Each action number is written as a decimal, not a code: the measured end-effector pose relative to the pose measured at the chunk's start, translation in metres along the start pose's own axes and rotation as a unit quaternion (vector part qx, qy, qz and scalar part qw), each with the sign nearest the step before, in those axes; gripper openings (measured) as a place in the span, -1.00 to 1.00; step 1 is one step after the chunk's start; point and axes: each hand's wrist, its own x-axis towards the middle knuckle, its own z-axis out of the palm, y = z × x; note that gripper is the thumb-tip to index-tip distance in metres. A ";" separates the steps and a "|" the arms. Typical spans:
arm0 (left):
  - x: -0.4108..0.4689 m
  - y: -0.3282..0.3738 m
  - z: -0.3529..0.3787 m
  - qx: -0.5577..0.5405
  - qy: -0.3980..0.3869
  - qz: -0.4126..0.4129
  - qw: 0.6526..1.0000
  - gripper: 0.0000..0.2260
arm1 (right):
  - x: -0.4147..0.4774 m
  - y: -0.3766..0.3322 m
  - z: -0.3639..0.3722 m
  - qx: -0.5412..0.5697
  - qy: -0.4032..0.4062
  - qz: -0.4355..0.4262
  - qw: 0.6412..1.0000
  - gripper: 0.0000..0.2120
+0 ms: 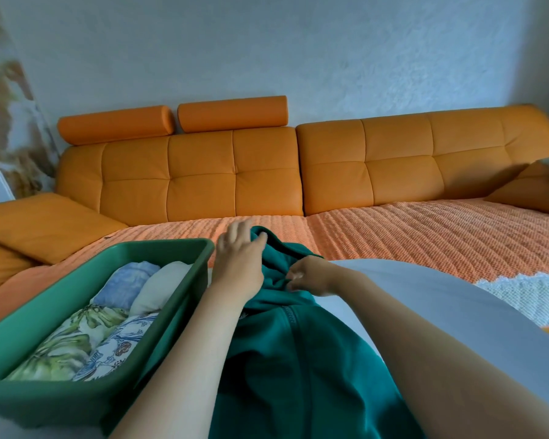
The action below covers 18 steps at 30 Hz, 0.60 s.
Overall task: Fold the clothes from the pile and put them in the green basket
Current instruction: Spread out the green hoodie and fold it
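Teal zip garment (pixel 298 359) (soft, limp, seemingly fleece): right hand (pixel 311 275) pinches a fold, left hand (pixel 240 258) rests atop, fingers (pixel 235 231) spread; best gripped at seams.

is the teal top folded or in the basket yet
Neither: the teal top lies rumpled beside the green basket, left hand touching its far end, right hand pinching a fold of it.
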 end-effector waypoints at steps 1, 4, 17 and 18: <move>0.000 0.003 0.000 -0.011 0.024 0.044 0.999 -0.41 | -0.002 -0.001 -0.001 0.030 0.027 0.002 0.999 -0.94; 0.000 0.013 0.000 -0.073 0.030 0.089 0.993 -0.45 | -0.011 -0.001 -0.015 0.195 0.135 0.015 0.971 -0.87; -0.006 0.068 -0.007 -0.153 -0.174 0.065 0.971 -0.42 | -0.104 0.022 -0.070 -0.049 0.193 0.029 0.980 -0.89; -0.008 0.070 -0.007 -0.126 -0.202 0.061 0.969 -0.44 | -0.109 0.024 -0.069 0.030 0.129 0.045 0.990 -0.84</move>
